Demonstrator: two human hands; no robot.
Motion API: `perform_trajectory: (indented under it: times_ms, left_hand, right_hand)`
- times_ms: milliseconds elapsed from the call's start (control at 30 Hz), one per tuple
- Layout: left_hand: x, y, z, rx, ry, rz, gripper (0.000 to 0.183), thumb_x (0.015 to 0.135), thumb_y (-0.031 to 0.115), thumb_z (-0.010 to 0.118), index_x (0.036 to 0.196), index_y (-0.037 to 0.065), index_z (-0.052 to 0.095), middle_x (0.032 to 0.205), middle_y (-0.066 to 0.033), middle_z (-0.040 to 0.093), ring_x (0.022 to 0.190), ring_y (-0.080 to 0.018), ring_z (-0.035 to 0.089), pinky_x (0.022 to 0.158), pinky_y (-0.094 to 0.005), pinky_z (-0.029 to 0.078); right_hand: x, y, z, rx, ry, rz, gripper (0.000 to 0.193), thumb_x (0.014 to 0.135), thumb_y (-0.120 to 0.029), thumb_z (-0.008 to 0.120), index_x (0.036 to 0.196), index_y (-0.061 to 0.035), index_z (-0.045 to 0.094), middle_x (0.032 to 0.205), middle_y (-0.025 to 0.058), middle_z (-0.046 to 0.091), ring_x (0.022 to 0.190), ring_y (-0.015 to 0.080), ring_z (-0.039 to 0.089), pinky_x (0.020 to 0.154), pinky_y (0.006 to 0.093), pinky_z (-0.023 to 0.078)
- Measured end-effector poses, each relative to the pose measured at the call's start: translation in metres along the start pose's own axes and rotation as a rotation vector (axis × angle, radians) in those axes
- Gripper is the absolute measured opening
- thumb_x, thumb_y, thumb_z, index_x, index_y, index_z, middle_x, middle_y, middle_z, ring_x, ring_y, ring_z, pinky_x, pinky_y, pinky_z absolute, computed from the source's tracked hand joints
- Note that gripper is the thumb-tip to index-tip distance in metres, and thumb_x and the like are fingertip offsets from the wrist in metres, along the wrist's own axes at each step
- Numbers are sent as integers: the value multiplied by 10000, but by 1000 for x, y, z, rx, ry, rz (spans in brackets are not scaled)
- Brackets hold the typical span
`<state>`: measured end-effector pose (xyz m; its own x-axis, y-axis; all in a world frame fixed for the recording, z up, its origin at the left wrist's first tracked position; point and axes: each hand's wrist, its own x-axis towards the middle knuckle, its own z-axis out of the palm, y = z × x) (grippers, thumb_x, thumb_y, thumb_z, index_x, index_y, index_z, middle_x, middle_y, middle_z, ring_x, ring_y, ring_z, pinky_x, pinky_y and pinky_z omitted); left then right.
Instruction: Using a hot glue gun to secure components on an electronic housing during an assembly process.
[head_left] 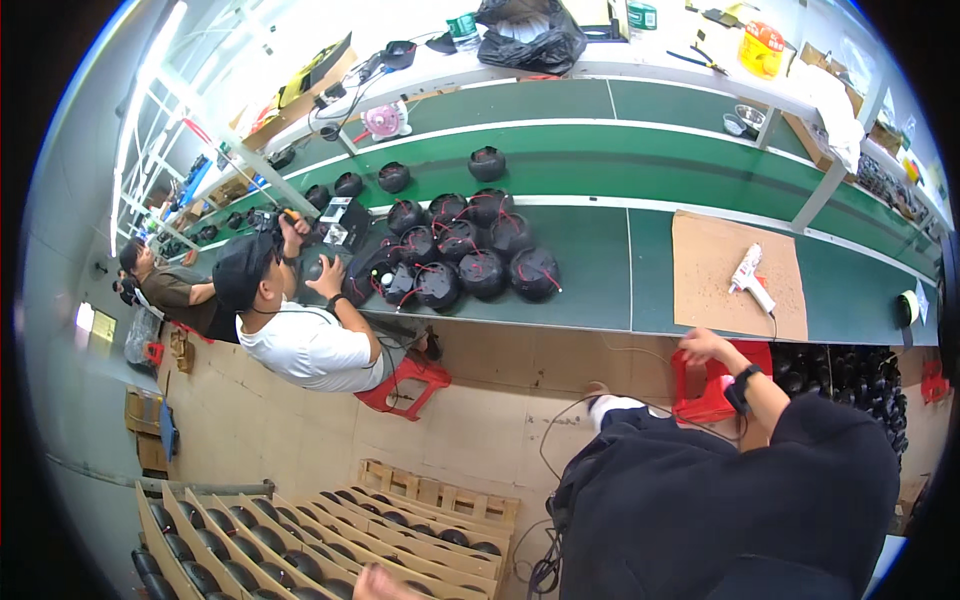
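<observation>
My right hand (pixel 704 346), with a dark band on its wrist, hangs just off the front edge of the green workbench (pixel 590 270). Its fingers are loosely apart and nothing shows in them. On the bench beyond it, a white glue gun (pixel 752 279) lies on a brown cardboard sheet (pixel 697 255), its cord trailing over the edge. At the lower edge of the view, my left hand (pixel 385 585) is cut off and blurred, so its fingers cannot be read. It is close to a cardboard-divided tray (pixel 470 565) with rows of black round housings (pixel 455 537).
Left of the cardboard, several black round housings (pixel 482 273) with red wires crowd the bench. A co-worker in a white shirt (pixel 310 345) handles one there. Red stools (pixel 405 388) stand below the bench, and a cable (pixel 545 440) hangs beside me. A shelf (pixel 640 62) runs above.
</observation>
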<state>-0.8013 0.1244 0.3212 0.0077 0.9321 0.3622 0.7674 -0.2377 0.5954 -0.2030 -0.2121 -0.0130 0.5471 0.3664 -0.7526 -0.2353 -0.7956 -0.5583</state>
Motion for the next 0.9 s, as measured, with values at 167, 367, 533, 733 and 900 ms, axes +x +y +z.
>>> perform_trajectory:
  times_ms: [167,367,533,733,900]
  left_hand:
    - [-27,-64,205,-177,-1277,-86,440,941,177,684,1358,72,590,1127,-112,703,992,-172,669,835,-331,550]
    - [-96,-49,387,33,-1445,38,445,937,294,675,1336,101,639,1202,-169,718,1115,-251,680,937,-364,539]
    - [-142,8,469,315,-1513,67,434,920,303,666,1313,117,665,1239,-167,712,1155,-285,679,987,-390,529]
    - [-160,122,507,77,-1637,70,434,907,217,641,1316,70,652,1212,-136,729,1141,-249,688,980,-380,538]
    - [-127,246,559,-103,-1531,268,346,904,190,666,1225,64,690,1035,-144,765,927,-247,729,844,-369,573]
  right_hand:
    - [-26,94,-60,-244,838,-148,466,849,-157,672,1289,-45,567,1173,283,645,1142,466,603,953,530,506]
    - [-26,131,-95,-477,970,-172,922,759,-125,752,1563,-111,302,1520,350,311,1380,530,355,1151,546,350]
    - [-5,129,-131,-485,908,-115,1049,692,-138,835,1580,-131,276,1539,322,299,1389,514,355,1164,552,345]
    - [15,110,-156,-488,913,-227,932,714,-124,799,1523,-61,341,1375,302,436,1255,480,469,1044,527,442]
    - [14,89,-166,-337,868,-200,786,719,-83,766,1424,-24,422,1316,278,465,1183,458,496,981,510,463]
